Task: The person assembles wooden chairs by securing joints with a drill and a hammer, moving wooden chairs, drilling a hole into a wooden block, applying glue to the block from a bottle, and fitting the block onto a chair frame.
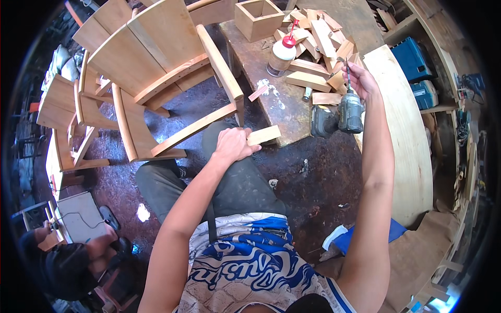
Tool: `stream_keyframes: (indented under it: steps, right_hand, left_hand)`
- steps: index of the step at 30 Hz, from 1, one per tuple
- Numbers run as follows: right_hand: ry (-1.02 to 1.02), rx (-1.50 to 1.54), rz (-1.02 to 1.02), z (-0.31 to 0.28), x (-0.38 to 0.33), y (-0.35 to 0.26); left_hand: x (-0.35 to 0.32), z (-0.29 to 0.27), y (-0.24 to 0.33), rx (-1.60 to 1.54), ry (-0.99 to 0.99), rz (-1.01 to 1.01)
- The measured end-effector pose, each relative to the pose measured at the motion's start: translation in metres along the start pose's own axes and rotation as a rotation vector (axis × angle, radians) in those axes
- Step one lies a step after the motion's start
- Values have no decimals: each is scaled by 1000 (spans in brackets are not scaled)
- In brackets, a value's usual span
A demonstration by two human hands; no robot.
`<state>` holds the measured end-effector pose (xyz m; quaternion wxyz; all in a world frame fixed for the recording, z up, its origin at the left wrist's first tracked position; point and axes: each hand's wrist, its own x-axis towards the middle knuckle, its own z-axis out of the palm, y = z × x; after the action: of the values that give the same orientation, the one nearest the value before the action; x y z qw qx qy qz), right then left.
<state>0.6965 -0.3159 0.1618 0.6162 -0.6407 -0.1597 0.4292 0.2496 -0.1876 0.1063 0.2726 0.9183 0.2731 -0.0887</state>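
Observation:
My left hand (235, 144) is closed round a short light wooden block (264, 135), held over my thigh by the bench's near corner. A cordless drill (350, 112) stands at the bench's right edge with its long thin bit pointing up. Beside that bit, the fingers of my right hand (361, 81) are pinched together; whatever lies between them is too small to make out. Against the drill sits its dark battery end (323, 121). Offcut blocks (311, 81) lie heaped just left of my right hand.
On the worn bench (292, 117) stand a glue bottle (282, 54) with a red cap and an open wooden box (257, 21). An unfinished wooden chair (172, 83) is close at left. A pale board (399, 141) leans at right. Another person (68, 266) sits lower left.

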Motion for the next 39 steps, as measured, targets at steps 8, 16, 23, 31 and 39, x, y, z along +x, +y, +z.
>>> stream_keyframes:
  steps: [8,16,23,31,39]
  right_hand:
    - [35,-152,-93,-24,-113,88]
    - [374,-229,-415,65,-132,146]
    - [505,-132,-504,73,-146,151]
    - [49,-491,-136,60,-232,84]
    - [-16,-755,14,91,-219,59]
  left_hand:
    - [0,2,-3,-44,5,-31]
    - [-4,4,-9,-98,38,21]
    - [-9,7,-12,-87,72,28]
    - [-6,4,-16,-68,32,42]
    - [-3,8,-13,-40,131,112]
